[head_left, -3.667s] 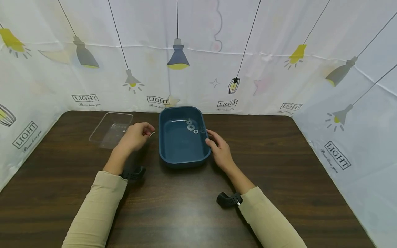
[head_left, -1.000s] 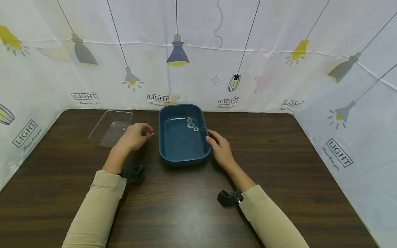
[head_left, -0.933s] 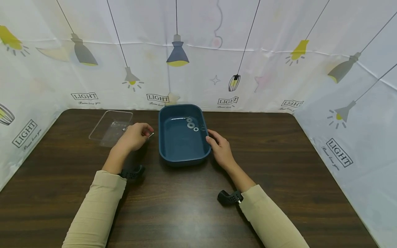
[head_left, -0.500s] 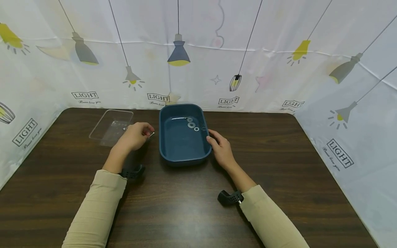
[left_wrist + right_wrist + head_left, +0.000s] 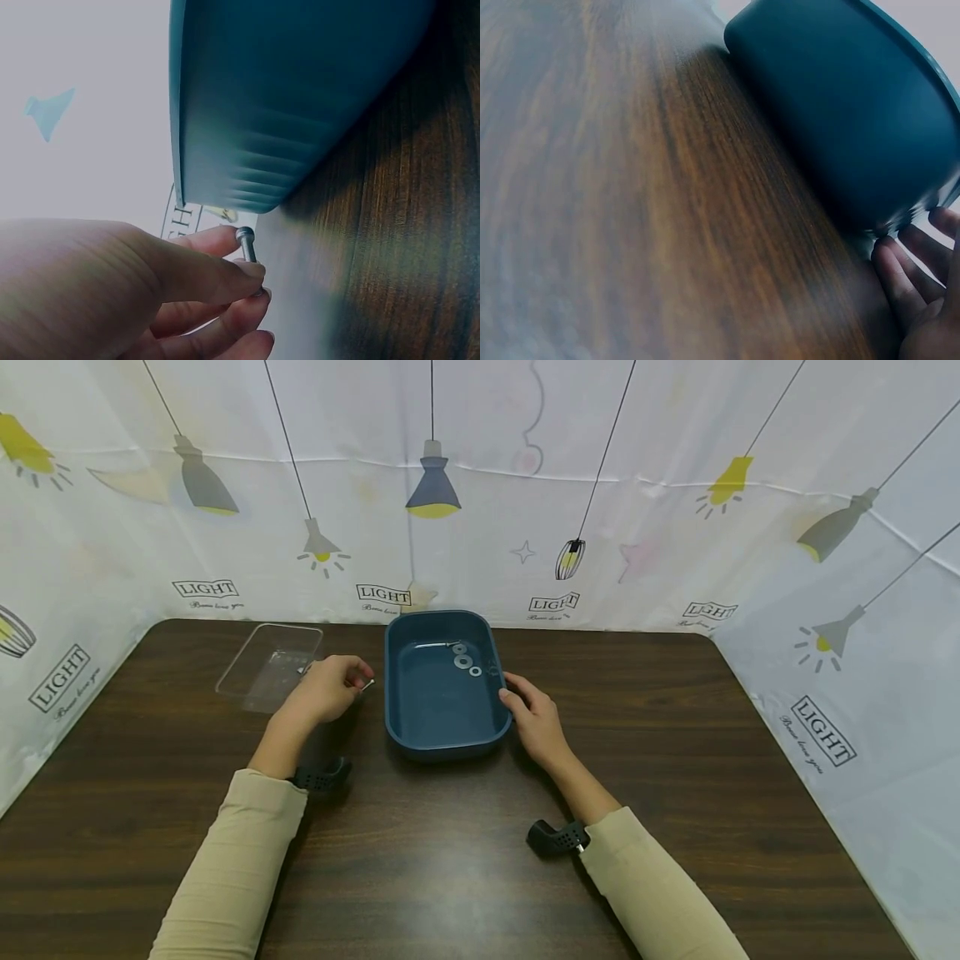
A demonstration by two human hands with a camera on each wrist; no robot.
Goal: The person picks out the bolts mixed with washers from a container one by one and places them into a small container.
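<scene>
Clock directions are taken from the tray's centre in the head view, with 12 at the far side. Almost no change is noted against the frames of the last few seconds: the framing is slightly shifted, while both hands are held in the same poses. The work is therefore judged paused.

At 9 o'clock, a silver, round-headed metal bolt point(image 5: 247, 244) is pinched between the thumb and fingers of the left hand point(image 5: 324, 688), outside the tray and near its wall. Between 3 and 4 o'clock, the dark-blue, rounded rectangular tray point(image 5: 447, 749) is gripped by the right hand point(image 5: 536, 722), thumb at the rim, fingers against the outer wall.

Inside, grey flat ring-shaped washers point(image 5: 457, 662) are grouped toward 1 to 2 o'clock, and a thin silver metal rod point(image 5: 431, 645) is seen near 12. Between 9 and 10 o'clock, a clear rectangular plastic container point(image 5: 250, 662) is partly hidden by the left hand. The bolt is separated from the tray's interior by the side wall. A white, lamp-printed fabric sheet point(image 5: 480, 556) is hung behind.
</scene>
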